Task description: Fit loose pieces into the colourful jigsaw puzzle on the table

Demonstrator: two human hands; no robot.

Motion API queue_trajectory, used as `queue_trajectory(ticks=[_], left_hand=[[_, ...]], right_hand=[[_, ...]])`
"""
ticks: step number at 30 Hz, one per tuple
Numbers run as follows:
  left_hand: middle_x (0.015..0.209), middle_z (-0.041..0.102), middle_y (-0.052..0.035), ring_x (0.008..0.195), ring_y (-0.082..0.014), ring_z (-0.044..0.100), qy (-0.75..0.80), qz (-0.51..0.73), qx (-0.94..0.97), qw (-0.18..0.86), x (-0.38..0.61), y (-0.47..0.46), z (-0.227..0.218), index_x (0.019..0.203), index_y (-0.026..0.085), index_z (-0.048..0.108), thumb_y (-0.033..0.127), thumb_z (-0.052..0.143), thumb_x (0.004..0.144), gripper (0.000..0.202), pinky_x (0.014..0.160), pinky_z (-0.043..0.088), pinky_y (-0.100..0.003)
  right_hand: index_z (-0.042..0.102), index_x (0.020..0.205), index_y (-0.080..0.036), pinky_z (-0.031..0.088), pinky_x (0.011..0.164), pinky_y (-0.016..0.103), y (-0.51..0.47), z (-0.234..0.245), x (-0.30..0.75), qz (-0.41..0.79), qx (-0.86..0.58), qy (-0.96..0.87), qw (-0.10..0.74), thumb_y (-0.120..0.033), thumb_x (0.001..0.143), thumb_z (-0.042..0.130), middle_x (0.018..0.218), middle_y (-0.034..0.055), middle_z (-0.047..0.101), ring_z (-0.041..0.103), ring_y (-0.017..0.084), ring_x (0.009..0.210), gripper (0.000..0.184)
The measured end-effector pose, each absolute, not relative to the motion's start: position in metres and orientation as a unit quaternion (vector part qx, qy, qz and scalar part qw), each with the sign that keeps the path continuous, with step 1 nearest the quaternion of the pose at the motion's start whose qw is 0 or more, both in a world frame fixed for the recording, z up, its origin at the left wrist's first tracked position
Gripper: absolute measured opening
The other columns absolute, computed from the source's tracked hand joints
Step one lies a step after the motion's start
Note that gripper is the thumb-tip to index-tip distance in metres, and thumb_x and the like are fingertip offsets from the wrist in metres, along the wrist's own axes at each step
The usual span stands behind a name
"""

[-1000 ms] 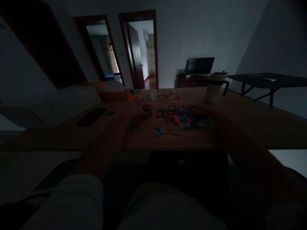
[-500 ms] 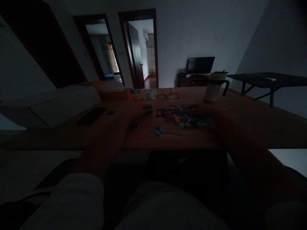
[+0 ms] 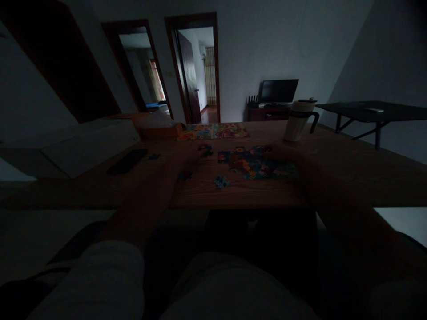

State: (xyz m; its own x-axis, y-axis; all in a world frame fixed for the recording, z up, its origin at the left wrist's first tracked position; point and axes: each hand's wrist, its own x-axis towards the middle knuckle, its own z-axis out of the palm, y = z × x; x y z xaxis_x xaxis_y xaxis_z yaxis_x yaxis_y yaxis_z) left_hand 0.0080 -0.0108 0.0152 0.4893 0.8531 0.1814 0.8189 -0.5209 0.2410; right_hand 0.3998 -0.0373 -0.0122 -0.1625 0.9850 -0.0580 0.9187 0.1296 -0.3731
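At left hand [image 3: 192, 153] fingertips: puzzle piece [image 3: 207, 150] | beside assembled puzzle [image 3: 256, 165]

A single head-worn camera looks forward and slightly down from a seated spot, close over the lap and forearms, across the worktop [image 3: 333, 178] with its puzzle [image 3: 256, 164] near mid-frame, and on toward the doorways [image 3: 196, 71] in the far wall.
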Motion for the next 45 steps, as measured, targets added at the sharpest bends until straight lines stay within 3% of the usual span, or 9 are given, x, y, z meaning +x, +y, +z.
queue_trajectory(ticks=[8, 12, 15, 17, 25, 32, 36, 41, 45], left_hand=[[0.127, 0.074, -0.0059, 0.112, -0.0231, 0.067, 0.495, 0.126, 0.858, 0.055, 0.009, -0.009, 0.014, 0.128, 0.024, 0.072, 0.032, 0.054, 0.100, 0.035, 0.099, 0.050, -0.031], [0.128, 0.073, -0.0066, 0.111, -0.0220, 0.068, 0.479, 0.148, 0.862, 0.068, 0.008, -0.007, 0.011, 0.124, 0.022, 0.073, 0.033, 0.057, 0.098, 0.033, 0.097, 0.050, -0.030], [0.118, 0.077, -0.0048, 0.100, -0.0207, 0.070, 0.484, 0.148, 0.857, 0.091, 0.008, -0.005, 0.008, 0.120, 0.024, 0.075, 0.035, 0.060, 0.096, 0.030, 0.089, 0.052, -0.029], [0.112, 0.078, -0.0038, 0.095, -0.0201, 0.071, 0.489, 0.148, 0.853, 0.104, 0.008, -0.004, 0.007, 0.117, 0.024, 0.076, 0.034, 0.061, 0.094, 0.029, 0.085, 0.053, -0.028], [0.117, 0.077, -0.0060, 0.101, -0.0209, 0.071, 0.499, 0.137, 0.851, 0.094, 0.013, -0.013, 0.014, 0.121, 0.020, 0.073, 0.033, 0.061, 0.096, 0.030, 0.087, 0.054, -0.028], [0.118, 0.077, -0.0058, 0.101, -0.0202, 0.071, 0.509, 0.141, 0.843, 0.104, 0.015, -0.012, 0.014, 0.124, 0.021, 0.072, 0.027, 0.063, 0.096, 0.030, 0.086, 0.055, -0.028], [0.117, 0.077, -0.0057, 0.100, -0.0196, 0.072, 0.505, 0.154, 0.839, 0.131, 0.015, -0.010, 0.011, 0.123, 0.021, 0.072, 0.028, 0.064, 0.096, 0.029, 0.084, 0.054, -0.026], [0.116, 0.076, -0.0065, 0.097, -0.0199, 0.071, 0.491, 0.169, 0.844, 0.130, 0.013, -0.008, 0.008, 0.119, 0.021, 0.072, 0.034, 0.065, 0.096, 0.028, 0.083, 0.054, -0.028], [0.117, 0.074, -0.0066, 0.098, -0.0201, 0.070, 0.496, 0.175, 0.842, 0.118, 0.013, -0.008, 0.010, 0.119, 0.021, 0.072, 0.033, 0.067, 0.093, 0.029, 0.080, 0.053, -0.027]], right_hand=[[0.079, 0.110, -0.019, 0.056, 0.089, 0.034, -0.035, -0.015, 0.393, 0.084, -0.630, -0.766, 0.097, -0.036, 0.098, 0.063, 0.113, 0.0127, 0.078, 0.073, 0.027, 0.097, 0.026], [0.080, 0.104, -0.019, 0.057, 0.083, 0.035, -0.036, -0.014, 0.379, 0.076, -0.634, -0.766, 0.076, -0.047, 0.099, 0.061, 0.107, 0.0136, 0.078, 0.073, 0.027, 0.090, 0.033], [0.080, 0.105, -0.021, 0.056, 0.080, 0.033, -0.038, -0.013, 0.373, 0.093, -0.626, -0.770, 0.081, -0.053, 0.100, 0.055, 0.100, 0.0105, 0.079, 0.072, 0.024, 0.086, 0.041], [0.080, 0.105, -0.021, 0.056, 0.080, 0.032, -0.039, -0.013, 0.373, 0.104, -0.627, -0.768, 0.082, -0.052, 0.101, 0.054, 0.098, 0.0093, 0.079, 0.073, 0.024, 0.087, 0.041], [0.079, 0.115, -0.020, 0.055, 0.087, 0.034, -0.036, -0.016, 0.382, 0.084, -0.644, -0.757, 0.071, -0.041, 0.099, 0.060, 0.111, 0.0115, 0.078, 0.073, 0.027, 0.097, 0.033], [0.073, 0.127, -0.021, 0.051, 0.100, 0.039, -0.030, -0.029, 0.373, 0.057, -0.628, -0.772, 0.076, -0.065, 0.104, 0.040, 0.131, 0.0158, 0.071, 0.069, 0.031, 0.116, 0.060], [0.068, 0.132, -0.026, 0.045, 0.108, 0.043, -0.029, -0.033, 0.363, 0.051, -0.632, -0.769, 0.077, -0.073, 0.100, 0.043, 0.140, 0.0147, 0.066, 0.063, 0.033, 0.127, 0.063], [0.069, 0.124, -0.025, 0.045, 0.108, 0.040, -0.029, -0.033, 0.358, 0.060, -0.618, -0.778, 0.096, -0.077, 0.096, 0.047, 0.137, 0.0157, 0.066, 0.063, 0.033, 0.125, 0.063], [0.069, 0.115, -0.023, 0.049, 0.100, 0.038, -0.027, -0.032, 0.361, 0.062, -0.617, -0.780, 0.079, -0.079, 0.095, 0.048, 0.128, 0.0164, 0.070, 0.067, 0.031, 0.113, 0.063]])
